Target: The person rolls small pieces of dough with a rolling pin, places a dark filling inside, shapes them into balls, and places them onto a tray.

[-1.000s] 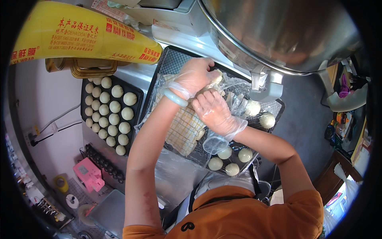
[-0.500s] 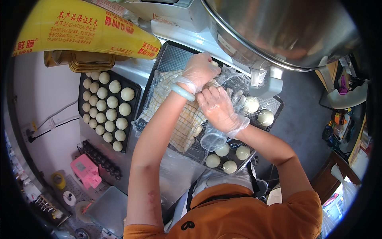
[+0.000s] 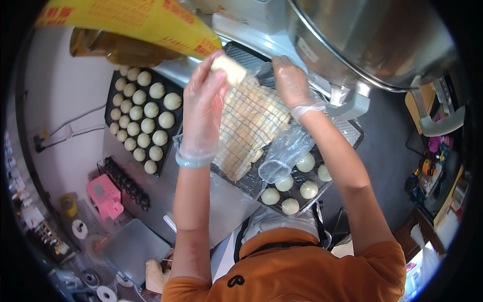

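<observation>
My left hand (image 3: 202,103), in a clear plastic glove with a pale bangle at the wrist, is closed around a smooth, pale, blocky piece of dough (image 3: 229,70). It is raised over the far left part of a dark tray (image 3: 236,187). My gloved right hand (image 3: 293,84) is closed near the far edge of a checked cloth (image 3: 249,121); what its fingers grip is hidden. That cloth lies across the tray. Crumpled clear plastic film (image 3: 289,151) spreads beside it, below my right wrist. Round pale dough balls (image 3: 290,206) sit at the tray's near end.
A second dark tray (image 3: 165,136) with rows of dough balls stands at the left. A yellow wrap roll (image 3: 146,22) lies at the far left, and a large steel pot (image 3: 372,40) at the far right. Lower left are a pink device (image 3: 104,195) and a lidded bin (image 3: 135,251).
My hands, close together over the cloth before, have moved apart. My left hand has come left with the pale dough piece now showing; my right hand has moved farther away and right.
</observation>
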Demonstrator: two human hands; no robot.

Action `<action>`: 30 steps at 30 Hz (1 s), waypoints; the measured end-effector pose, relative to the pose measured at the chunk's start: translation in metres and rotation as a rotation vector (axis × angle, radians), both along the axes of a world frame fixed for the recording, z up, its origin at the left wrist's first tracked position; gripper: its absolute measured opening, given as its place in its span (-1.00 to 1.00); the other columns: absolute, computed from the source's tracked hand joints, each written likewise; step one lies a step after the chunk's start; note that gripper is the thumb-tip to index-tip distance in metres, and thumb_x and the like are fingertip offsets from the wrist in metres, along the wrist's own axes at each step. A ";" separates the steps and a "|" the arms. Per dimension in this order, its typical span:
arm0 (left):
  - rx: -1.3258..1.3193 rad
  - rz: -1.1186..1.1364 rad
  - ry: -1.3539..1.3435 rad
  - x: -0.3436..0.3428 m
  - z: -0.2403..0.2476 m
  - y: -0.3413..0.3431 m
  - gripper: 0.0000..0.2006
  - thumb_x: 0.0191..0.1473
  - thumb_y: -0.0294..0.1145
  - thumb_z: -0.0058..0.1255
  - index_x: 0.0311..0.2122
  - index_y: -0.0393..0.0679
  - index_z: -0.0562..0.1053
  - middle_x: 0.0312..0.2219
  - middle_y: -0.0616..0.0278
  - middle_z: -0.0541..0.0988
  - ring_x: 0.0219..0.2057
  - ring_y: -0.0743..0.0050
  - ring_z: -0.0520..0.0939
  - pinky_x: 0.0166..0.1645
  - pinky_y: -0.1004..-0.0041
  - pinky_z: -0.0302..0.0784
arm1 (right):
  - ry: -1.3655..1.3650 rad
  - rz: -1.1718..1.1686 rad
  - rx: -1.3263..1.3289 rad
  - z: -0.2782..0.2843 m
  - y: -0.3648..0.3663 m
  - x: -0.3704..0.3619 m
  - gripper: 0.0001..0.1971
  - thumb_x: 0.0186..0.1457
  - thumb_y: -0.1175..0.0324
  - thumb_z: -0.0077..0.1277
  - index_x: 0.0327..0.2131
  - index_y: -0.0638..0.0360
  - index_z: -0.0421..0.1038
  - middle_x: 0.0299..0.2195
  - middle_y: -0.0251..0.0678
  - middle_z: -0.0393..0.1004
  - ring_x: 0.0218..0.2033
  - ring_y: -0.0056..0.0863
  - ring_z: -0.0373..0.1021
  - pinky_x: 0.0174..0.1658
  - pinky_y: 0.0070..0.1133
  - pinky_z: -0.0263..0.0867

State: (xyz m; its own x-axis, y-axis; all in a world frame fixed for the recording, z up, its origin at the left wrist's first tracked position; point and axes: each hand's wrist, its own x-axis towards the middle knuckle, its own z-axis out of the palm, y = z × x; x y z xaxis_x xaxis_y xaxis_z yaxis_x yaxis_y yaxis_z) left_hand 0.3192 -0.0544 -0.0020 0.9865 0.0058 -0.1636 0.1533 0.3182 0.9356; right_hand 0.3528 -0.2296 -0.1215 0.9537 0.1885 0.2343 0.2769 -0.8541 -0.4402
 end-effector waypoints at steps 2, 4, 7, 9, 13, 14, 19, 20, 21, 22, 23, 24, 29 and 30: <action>-0.171 0.035 0.100 -0.031 -0.008 0.031 -0.52 0.23 -0.35 -0.08 0.19 -0.36 0.20 -0.01 0.04 0.43 0.06 0.25 0.46 0.19 0.31 0.37 | 0.085 -0.014 0.052 0.015 0.006 -0.005 -0.80 0.06 0.55 -0.14 -0.22 0.33 0.38 -0.24 0.05 0.45 -0.25 -0.07 0.48 -0.23 -0.30 0.42; -0.259 0.107 0.184 -0.064 -0.008 0.051 -0.50 0.24 -0.32 -0.07 0.19 -0.35 0.18 0.02 0.03 0.42 0.11 0.18 0.43 0.23 0.29 0.35 | -0.030 0.073 0.148 0.041 0.014 -0.020 -0.78 0.06 0.49 -0.07 -0.19 0.31 0.39 -0.20 0.01 0.45 -0.12 -0.09 0.42 -0.11 -0.27 0.37; -0.360 0.199 0.227 -0.111 -0.010 0.083 -0.50 0.23 -0.30 -0.05 0.18 -0.35 0.19 0.03 0.02 0.42 0.10 0.17 0.45 0.24 0.28 0.36 | 0.072 0.458 0.147 0.032 0.041 -0.016 -0.72 0.09 0.39 -0.01 -0.13 0.31 0.39 -0.13 0.00 0.45 -0.04 -0.06 0.37 0.03 -0.26 0.29; -0.443 0.274 0.239 -0.142 -0.002 0.094 -0.49 0.22 -0.30 -0.04 0.19 -0.33 0.18 0.06 0.06 0.40 0.10 0.17 0.45 0.22 0.27 0.37 | 0.086 0.386 0.156 -0.001 0.053 -0.008 -0.56 0.18 0.23 -0.03 0.05 0.31 0.33 0.04 0.07 0.35 0.07 -0.02 0.29 0.18 -0.30 0.16; -0.496 0.340 0.156 -0.190 0.011 0.119 -0.46 0.21 -0.30 -0.01 0.23 -0.26 0.15 0.10 0.08 0.36 0.09 0.24 0.44 0.17 0.32 0.39 | 0.160 0.276 0.185 -0.026 0.044 0.034 -0.49 0.23 0.06 -0.11 0.02 0.36 0.36 0.00 0.10 0.39 0.09 -0.01 0.28 0.19 -0.30 0.13; -0.476 0.374 0.147 -0.201 0.017 0.126 -0.46 0.21 -0.30 -0.01 0.22 -0.26 0.16 0.10 0.07 0.36 0.09 0.26 0.44 0.17 0.33 0.39 | 0.105 0.239 -0.024 -0.015 0.048 0.041 -0.50 0.24 0.08 -0.10 -0.01 0.39 0.38 -0.05 0.11 0.43 0.04 0.01 0.32 0.14 -0.30 0.20; -0.278 0.573 0.138 -0.303 -0.001 0.169 -0.61 0.22 -0.45 -0.13 0.14 -0.25 0.24 0.03 0.08 0.41 0.05 0.35 0.45 0.18 0.38 0.32 | 0.113 0.408 0.332 0.077 0.129 -0.083 -0.65 0.22 0.22 -0.04 -0.05 0.30 0.43 -0.12 0.02 0.49 -0.05 -0.07 0.40 0.07 -0.38 0.27; -0.190 0.667 0.161 -0.323 -0.009 0.173 -0.62 0.22 -0.45 -0.14 0.13 -0.25 0.25 0.01 0.08 0.41 0.04 0.36 0.45 0.18 0.37 0.32 | 0.096 0.476 0.337 0.088 0.139 -0.115 -0.66 0.23 0.24 -0.05 -0.05 0.29 0.43 -0.13 -0.01 0.49 -0.05 -0.09 0.40 0.06 -0.39 0.27; -0.108 0.754 0.186 -0.346 -0.020 0.176 -0.63 0.21 -0.46 -0.15 0.13 -0.24 0.26 0.00 0.08 0.42 0.04 0.37 0.45 0.19 0.37 0.31 | 0.140 0.543 0.322 0.090 0.147 -0.148 -0.67 0.22 0.26 -0.05 -0.05 0.29 0.42 -0.14 -0.02 0.48 -0.06 -0.09 0.39 0.05 -0.38 0.28; -0.013 0.832 0.222 -0.370 -0.025 0.180 -0.63 0.21 -0.47 -0.15 0.12 -0.24 0.27 -0.02 0.09 0.43 0.03 0.38 0.45 0.19 0.37 0.31 | 0.196 0.599 0.315 0.084 0.155 -0.185 -0.69 0.21 0.29 -0.04 -0.06 0.29 0.41 -0.15 -0.03 0.47 -0.06 -0.09 0.39 0.04 -0.37 0.28; 0.064 0.871 0.285 -0.385 -0.027 0.186 -0.65 0.20 -0.47 -0.12 0.10 -0.23 0.31 -0.06 0.11 0.46 -0.02 0.40 0.49 0.15 0.40 0.35 | 0.227 0.627 0.338 0.076 0.162 -0.213 -0.71 0.19 0.33 -0.04 -0.07 0.29 0.41 -0.15 -0.03 0.46 -0.09 -0.09 0.39 0.02 -0.36 0.28; 0.092 0.849 0.332 -0.399 -0.035 0.192 -0.66 0.19 -0.48 -0.10 0.08 -0.24 0.33 -0.08 0.12 0.48 -0.05 0.42 0.50 0.12 0.42 0.38 | 0.253 0.659 0.358 0.070 0.169 -0.238 -0.73 0.17 0.37 -0.04 -0.08 0.28 0.40 -0.16 -0.04 0.45 -0.11 -0.09 0.38 -0.01 -0.34 0.29; 0.137 0.834 0.470 -0.456 -0.090 0.217 -0.68 0.16 -0.49 0.00 0.03 -0.25 0.41 -0.18 0.22 0.54 -0.19 0.57 0.53 -0.09 0.59 0.44 | 0.270 0.755 0.332 0.035 0.200 -0.347 -0.69 0.06 0.50 0.02 -0.08 0.29 0.36 -0.19 -0.04 0.43 -0.15 -0.06 0.35 -0.06 -0.31 0.27; 0.121 0.815 0.509 -0.461 -0.097 0.222 -0.68 0.16 -0.49 0.01 0.04 -0.25 0.41 -0.18 0.22 0.54 -0.20 0.59 0.53 -0.11 0.61 0.43 | 0.296 0.767 0.293 0.035 0.204 -0.361 -0.68 0.06 0.49 0.02 -0.07 0.30 0.35 -0.18 -0.05 0.43 -0.13 -0.07 0.34 -0.03 -0.31 0.26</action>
